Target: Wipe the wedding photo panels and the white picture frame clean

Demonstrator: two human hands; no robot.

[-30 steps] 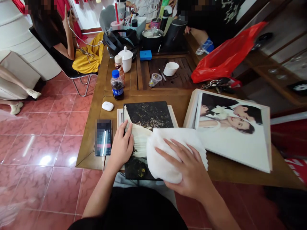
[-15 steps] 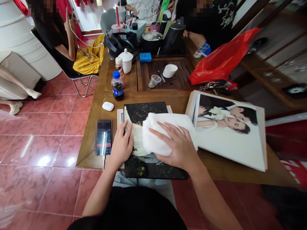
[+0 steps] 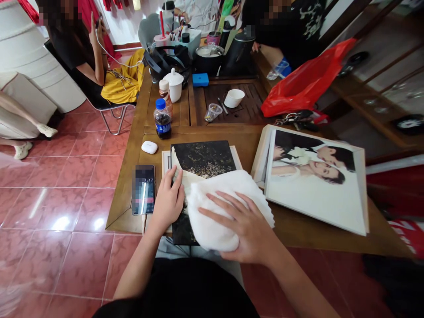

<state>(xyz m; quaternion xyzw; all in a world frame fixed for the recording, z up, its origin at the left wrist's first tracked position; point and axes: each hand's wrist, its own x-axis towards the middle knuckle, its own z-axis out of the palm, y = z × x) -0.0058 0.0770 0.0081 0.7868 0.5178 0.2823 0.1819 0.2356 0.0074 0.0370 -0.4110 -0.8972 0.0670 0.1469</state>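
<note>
A dark photo album (image 3: 205,160) with a wedding picture on its cover lies at the near edge of the wooden table (image 3: 300,229). My left hand (image 3: 167,203) rests flat on the album's left side, fingers stretched out. My right hand (image 3: 243,227) presses a white cloth (image 3: 220,203) down on the cover's lower half, fingers spread over the cloth. A second, larger album (image 3: 314,187) with a couple's portrait lies to the right, apart from both hands.
A phone (image 3: 143,190) and a white earbud case (image 3: 149,147) lie left of the album. Behind stand a cola bottle (image 3: 162,118), white teapot (image 3: 174,82), bowl (image 3: 234,97), kettle and red plastic bag (image 3: 306,81). Two other people sit at the table's far side.
My right hand has wiped the cloth up the cover and back down toward me, ending further left. My left hand has stayed in place.
</note>
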